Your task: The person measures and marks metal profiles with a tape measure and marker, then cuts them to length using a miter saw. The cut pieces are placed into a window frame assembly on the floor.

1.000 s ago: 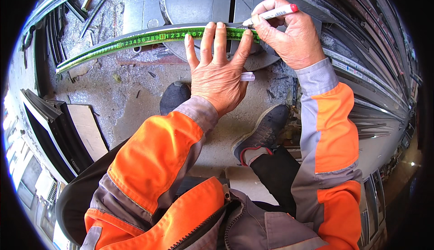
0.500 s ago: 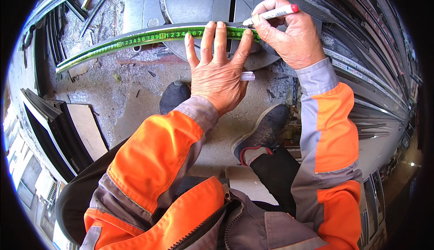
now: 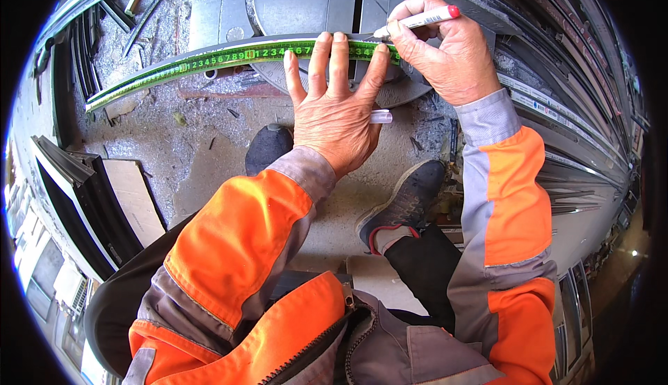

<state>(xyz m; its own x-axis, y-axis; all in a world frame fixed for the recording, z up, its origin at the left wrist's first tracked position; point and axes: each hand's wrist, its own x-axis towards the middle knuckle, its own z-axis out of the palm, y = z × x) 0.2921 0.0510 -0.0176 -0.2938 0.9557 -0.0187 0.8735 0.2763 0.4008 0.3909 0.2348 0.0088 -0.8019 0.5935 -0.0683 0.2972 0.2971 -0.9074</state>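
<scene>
A green tape measure blade with black markings lies along a long, thin grey metal profile. My left hand presses down on the blade near its right part, four fingers spread and their tips at the profile. Its thumb is hidden beneath, and a translucent white marker cap sticks out from under the palm. Just right of it, my right hand pinches a white marker with a red end. The marker's tip touches or nearly touches the profile; which, I cannot tell. My right hand hides the blade's right end.
Beneath the profile is a grey machine bed with a round turntable and a dark slot. Metal shavings litter the floor. Long profiles are stacked at right, and dark profiles stand at left. My shoes are below my hands.
</scene>
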